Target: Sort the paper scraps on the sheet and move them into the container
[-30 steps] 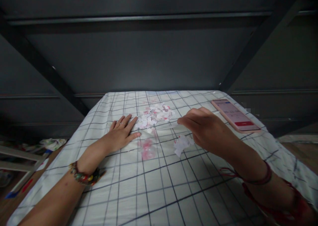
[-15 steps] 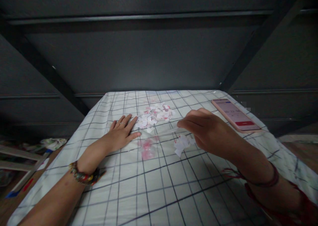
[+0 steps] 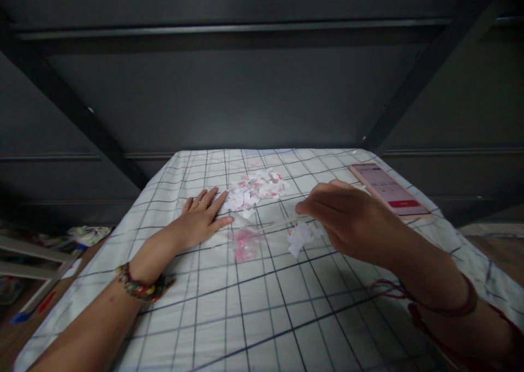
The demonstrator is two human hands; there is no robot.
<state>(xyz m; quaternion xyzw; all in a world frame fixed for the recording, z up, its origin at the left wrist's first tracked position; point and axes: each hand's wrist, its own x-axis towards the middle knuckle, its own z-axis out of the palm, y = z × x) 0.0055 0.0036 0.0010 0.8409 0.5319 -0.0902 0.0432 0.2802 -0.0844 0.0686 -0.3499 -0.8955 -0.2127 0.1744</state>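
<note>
My left hand [image 3: 201, 219] lies flat on the checked cloth with its fingers spread, holding nothing. By its fingertips is a pile of torn white paper pieces [image 3: 254, 191], some with red marks. Just right of the thumb lies a see-through piece with a pink patch [image 3: 245, 245]. My right hand [image 3: 341, 214] is closed in a pinch on a thin, pale, stick-like thing [image 3: 282, 223], which slants down to the left towards the pink patch. Its exact kind is too blurred to tell. Below the right fingers sits a smaller clump of torn paper [image 3: 301, 238].
A phone [image 3: 387, 189] with a lit screen lies on the right of the cloth [image 3: 229, 317], beyond my right hand. A dark panelled wall [image 3: 245, 94] rises at the table's far edge. Pale rails [image 3: 33, 257] stand at the lower left.
My right hand has shifted slightly to the right and down, with the pale stick-like thing now lower and nearer the pink patch. My left hand has stayed in place.
</note>
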